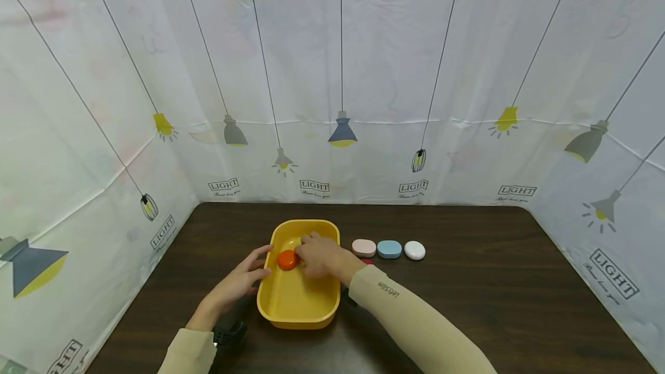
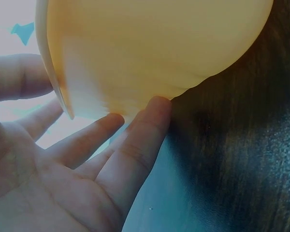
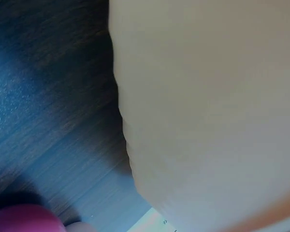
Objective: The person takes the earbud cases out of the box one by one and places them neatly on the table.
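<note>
A yellow plastic basin (image 1: 298, 310) sits on the dark table. My left hand (image 1: 241, 279) holds its left side, with fingertips at the rim and, in the left wrist view, against the outer wall (image 2: 135, 53). My right hand (image 1: 319, 255) reaches down inside the basin, fingers bent towards the bottom. Whatever those fingers may hold is hidden beneath the hand. Just left of them an orange-red rounded piece (image 1: 287, 260) lies on the basin floor. The right wrist view is mostly filled by the basin's pale outer wall (image 3: 208, 96).
Right of the basin, a pale pink oval piece (image 1: 363, 248), a blue oval piece (image 1: 389, 249) and a white round piece (image 1: 414, 250) stand in a row. A crimson piece (image 1: 368, 261) is partly covered by the right forearm. Printed sheeting (image 1: 384, 74) encloses the table (image 1: 493, 287).
</note>
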Action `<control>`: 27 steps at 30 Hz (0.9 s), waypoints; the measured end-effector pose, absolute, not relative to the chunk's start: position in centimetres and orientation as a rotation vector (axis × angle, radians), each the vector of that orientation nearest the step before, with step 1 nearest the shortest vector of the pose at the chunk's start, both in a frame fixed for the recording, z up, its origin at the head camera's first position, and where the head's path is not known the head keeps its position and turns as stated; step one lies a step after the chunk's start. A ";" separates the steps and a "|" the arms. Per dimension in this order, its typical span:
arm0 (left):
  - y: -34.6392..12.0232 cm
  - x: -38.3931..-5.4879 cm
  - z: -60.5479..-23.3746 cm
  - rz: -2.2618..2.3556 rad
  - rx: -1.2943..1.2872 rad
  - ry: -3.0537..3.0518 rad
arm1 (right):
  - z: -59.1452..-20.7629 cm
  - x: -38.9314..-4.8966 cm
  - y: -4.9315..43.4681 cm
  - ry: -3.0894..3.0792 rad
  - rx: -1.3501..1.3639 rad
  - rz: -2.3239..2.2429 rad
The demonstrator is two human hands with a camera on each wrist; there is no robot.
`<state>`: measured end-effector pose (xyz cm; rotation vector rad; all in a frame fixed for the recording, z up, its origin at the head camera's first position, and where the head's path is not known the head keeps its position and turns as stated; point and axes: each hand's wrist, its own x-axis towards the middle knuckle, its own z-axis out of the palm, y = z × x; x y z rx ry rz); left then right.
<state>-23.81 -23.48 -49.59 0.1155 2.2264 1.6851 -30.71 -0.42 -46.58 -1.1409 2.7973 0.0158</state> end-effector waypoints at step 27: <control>-23.5 -23.7 -49.5 1.701 0.120 2.219 | -45.7 -29.1 -0.4 2.705 -1.106 -0.128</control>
